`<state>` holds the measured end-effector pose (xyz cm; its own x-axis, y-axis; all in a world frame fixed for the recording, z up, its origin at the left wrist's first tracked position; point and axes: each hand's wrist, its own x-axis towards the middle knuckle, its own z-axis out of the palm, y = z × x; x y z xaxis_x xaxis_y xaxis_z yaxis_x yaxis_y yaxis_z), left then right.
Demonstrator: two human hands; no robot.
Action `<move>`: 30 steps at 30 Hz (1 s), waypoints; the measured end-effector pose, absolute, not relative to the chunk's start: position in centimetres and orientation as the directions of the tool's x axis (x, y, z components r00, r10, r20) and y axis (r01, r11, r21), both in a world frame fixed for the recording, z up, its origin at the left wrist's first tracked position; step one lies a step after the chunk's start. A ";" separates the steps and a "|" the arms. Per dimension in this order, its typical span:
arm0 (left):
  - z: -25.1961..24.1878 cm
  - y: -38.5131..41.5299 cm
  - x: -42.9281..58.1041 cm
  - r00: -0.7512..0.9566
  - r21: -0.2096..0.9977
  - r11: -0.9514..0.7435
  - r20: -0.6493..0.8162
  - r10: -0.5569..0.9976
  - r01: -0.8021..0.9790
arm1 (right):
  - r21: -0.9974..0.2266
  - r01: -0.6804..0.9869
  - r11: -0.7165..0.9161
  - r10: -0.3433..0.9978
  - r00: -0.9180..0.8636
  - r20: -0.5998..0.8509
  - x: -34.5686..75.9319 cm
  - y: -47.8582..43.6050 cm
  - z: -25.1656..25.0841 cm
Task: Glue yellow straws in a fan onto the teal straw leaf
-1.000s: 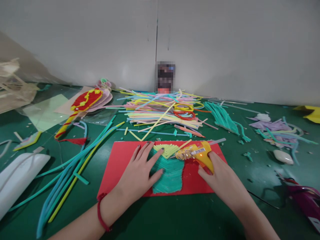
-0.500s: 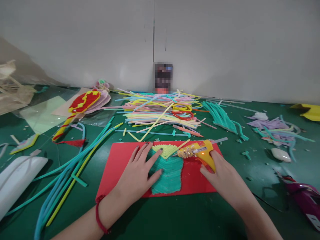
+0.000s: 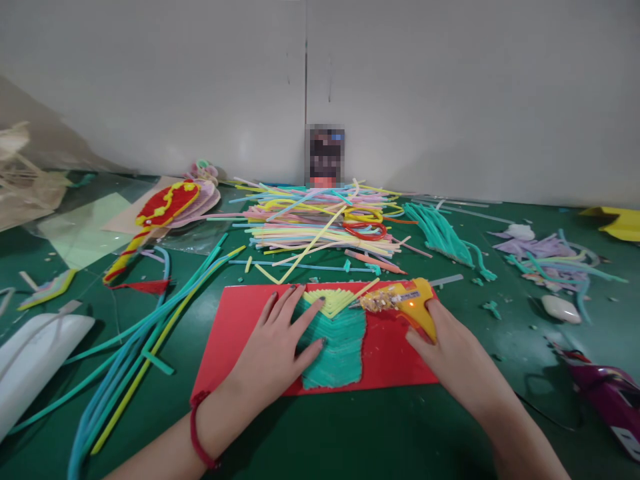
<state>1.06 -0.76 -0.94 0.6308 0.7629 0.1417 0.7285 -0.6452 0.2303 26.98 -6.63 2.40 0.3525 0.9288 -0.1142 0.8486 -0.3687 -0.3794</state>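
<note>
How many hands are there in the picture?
2. The left hand lies flat on the teal strip patch on the red card; the right hand grips the yellow glue gun at the card's right side. No others show.

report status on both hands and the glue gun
Left hand flat on teal strip patch. Right hand shut on yellow glue gun, nozzle beside yellow strips. Red card under both; loose strip pile behind.

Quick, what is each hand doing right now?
Left hand: open, fingers spread flat on the teal patch on the red card.
Right hand: closed around the yellow glue gun.
</note>
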 end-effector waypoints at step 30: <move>-0.9 -0.9 0.9 0.634 0.242 -0.645 0.132 0.762 0.725 | -0.321 0.852 -0.413 0.907 0.415 -0.066 28.0 -6.7 2.8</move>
<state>0.90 -0.85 -0.91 0.6338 0.7621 0.1325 0.7249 -0.6450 0.2419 28.00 -6.70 2.76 0.4153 0.9073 -0.0656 0.8522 -0.4133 -0.3209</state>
